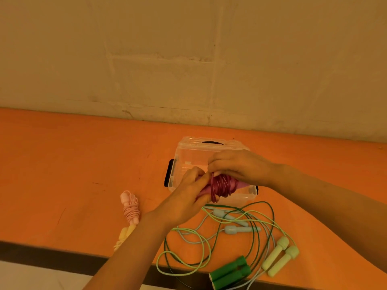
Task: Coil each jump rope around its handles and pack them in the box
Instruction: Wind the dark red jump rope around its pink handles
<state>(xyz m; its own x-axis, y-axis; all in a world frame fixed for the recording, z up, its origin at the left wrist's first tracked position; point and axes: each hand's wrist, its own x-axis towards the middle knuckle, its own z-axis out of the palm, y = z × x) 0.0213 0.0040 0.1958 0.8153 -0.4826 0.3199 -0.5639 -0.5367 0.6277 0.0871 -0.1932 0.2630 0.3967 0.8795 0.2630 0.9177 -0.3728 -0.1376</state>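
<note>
On the orange table (62, 164) at frame centre, both hands gripped the purple rope (222, 185): left hand (188, 195) clutching handles, right hand (236, 166) pinching cord, over the box (188, 151).

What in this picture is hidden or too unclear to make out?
Head view only:
- Magenta rope handles: mostly covered by the left hand and right hand.
- Clear box interior: largely blocked by both hands.
- Yellow rope: partly behind the left forearm.
- Dark green handles: ends cut off by the bottom edge.
</note>
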